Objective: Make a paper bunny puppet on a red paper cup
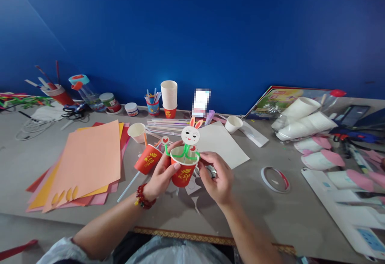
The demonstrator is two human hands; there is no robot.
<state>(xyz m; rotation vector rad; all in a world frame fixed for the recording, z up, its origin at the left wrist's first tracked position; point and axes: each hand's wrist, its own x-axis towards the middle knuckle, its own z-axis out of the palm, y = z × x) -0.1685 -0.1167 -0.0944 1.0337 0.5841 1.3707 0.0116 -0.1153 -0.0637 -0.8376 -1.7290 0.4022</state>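
My left hand (162,176) is wrapped round a red paper cup (184,174) with gold characters, held slightly tilted above the table. Out of the cup rises a paper rabbit head (190,135) with orange ears, on green pipe cleaners (186,151). Two small round paws with red hearts stand at the pipe cleaners' ends. At the cup's right rim, the thumb and index finger of my right hand (217,176) are closed, beside the green arm there. Another red paper cup (148,160) with a straw lies tipped over to the left.
Stacked coloured paper (90,156) lies on the left. A tape roll (275,179) and white paper cups in plastic (303,119) are to the right. Along the blue wall stand a white cup stack (169,93), a straw holder (153,105) and a pixelated phone screen (201,102). Paper scraps lie below my hands.
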